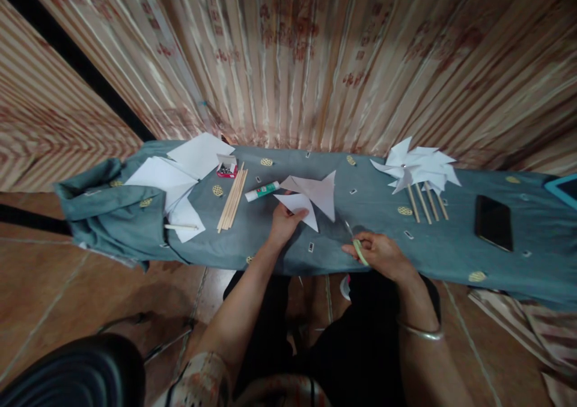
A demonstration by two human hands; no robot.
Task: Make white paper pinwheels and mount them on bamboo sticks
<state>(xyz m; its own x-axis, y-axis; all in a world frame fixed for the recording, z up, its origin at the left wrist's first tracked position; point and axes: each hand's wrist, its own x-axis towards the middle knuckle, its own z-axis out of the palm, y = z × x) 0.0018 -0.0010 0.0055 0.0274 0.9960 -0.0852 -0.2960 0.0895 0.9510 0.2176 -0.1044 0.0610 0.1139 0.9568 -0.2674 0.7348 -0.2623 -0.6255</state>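
My left hand (pixel 285 222) pinches a piece of white paper (pixel 322 195) cut into pointed flaps, held just over the cloth-covered table. The thumb lies on the near flap, and the other fingers are hidden beneath it. To the right, my right hand (pixel 381 252) is closed round the pale green handles of a pair of scissors (pixel 359 250). Their blades point up and left toward the paper, apart from it. Just behind my left hand lies a glue stick (pixel 262 191) with a white and green body.
Left of the glue stick are several wooden sticks (pixel 233 198) and a small red box (pixel 226 166) of pins. White paper sheets (pixel 155 178) lie farther left. On the right are finished paper pinwheels (pixel 406 165), a black phone (pixel 493 222) and a blue-edged object (pixel 563 189). A pleated curtain (pixel 288 64) hangs behind.
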